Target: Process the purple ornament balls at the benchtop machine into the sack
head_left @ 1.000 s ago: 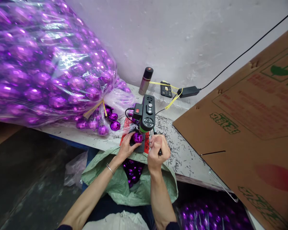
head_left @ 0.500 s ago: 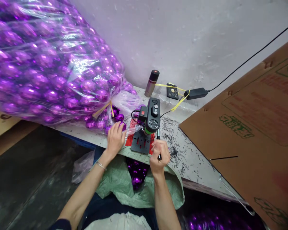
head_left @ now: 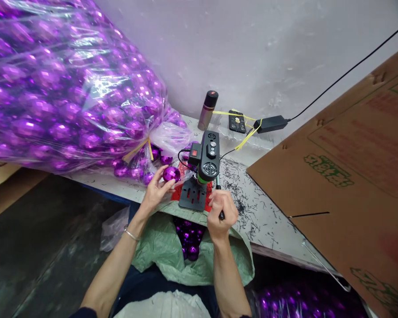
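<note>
A shiny purple ball [head_left: 171, 174] is held between the fingers and thumb of my left hand [head_left: 157, 190], beside the tied neck of a big clear bag of purple balls [head_left: 59, 97]. My right hand [head_left: 222, 212] is wrapped round the black-ended lever [head_left: 218, 184] of a small black machine [head_left: 210, 155]. The machine's slotted base plate [head_left: 193, 195] stands on a red sheet at the table's edge, with no ball visible on it. Below the edge, an open green sack [head_left: 159, 247] holds more purple balls.
Behind the machine stand a flask [head_left: 208, 110], a black phone-like object [head_left: 236, 121] and a power adapter [head_left: 271, 124] with yellow ties. Small black pins litter the table [head_left: 265, 225]. A large cardboard box [head_left: 345, 176] leans in from the right.
My left hand has drawn back slightly from the loose balls and now shows a purple ball in its fingers. My right hand remains on the lever. The view has shifted slightly.
</note>
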`<act>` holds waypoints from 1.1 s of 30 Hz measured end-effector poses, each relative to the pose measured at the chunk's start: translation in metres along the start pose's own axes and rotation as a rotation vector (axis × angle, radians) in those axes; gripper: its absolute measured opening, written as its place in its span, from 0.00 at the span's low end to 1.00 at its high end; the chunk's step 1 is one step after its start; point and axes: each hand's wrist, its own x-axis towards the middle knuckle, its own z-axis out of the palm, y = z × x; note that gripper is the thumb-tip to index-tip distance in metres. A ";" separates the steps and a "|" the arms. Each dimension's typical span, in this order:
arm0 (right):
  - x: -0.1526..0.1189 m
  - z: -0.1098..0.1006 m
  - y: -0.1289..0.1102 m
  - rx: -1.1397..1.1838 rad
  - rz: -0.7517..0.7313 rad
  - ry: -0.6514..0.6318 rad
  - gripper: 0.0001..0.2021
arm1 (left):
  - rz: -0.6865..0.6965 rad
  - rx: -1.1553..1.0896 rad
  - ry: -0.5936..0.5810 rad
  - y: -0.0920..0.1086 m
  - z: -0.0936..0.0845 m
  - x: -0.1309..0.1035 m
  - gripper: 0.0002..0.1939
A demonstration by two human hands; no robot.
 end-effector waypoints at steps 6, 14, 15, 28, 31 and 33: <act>0.024 -0.002 -0.012 0.002 0.115 -0.014 0.17 | -0.100 -0.102 -0.002 -0.030 0.031 -0.023 0.27; 0.022 -0.004 -0.011 0.011 0.084 -0.032 0.16 | 0.116 0.264 -0.061 -0.044 0.054 -0.020 0.27; 0.021 -0.004 -0.011 0.016 0.080 -0.032 0.16 | 0.133 0.313 -0.069 -0.043 0.054 -0.020 0.27; 0.013 -0.004 -0.010 -0.014 0.023 -0.044 0.14 | 0.368 0.526 -0.130 -0.047 0.062 -0.017 0.26; 0.010 -0.005 -0.009 -0.021 0.012 -0.050 0.14 | 0.358 0.528 -0.108 -0.053 0.064 -0.015 0.27; 0.006 -0.005 -0.007 -0.038 -0.005 -0.051 0.14 | 0.352 0.532 -0.091 -0.057 0.065 -0.015 0.27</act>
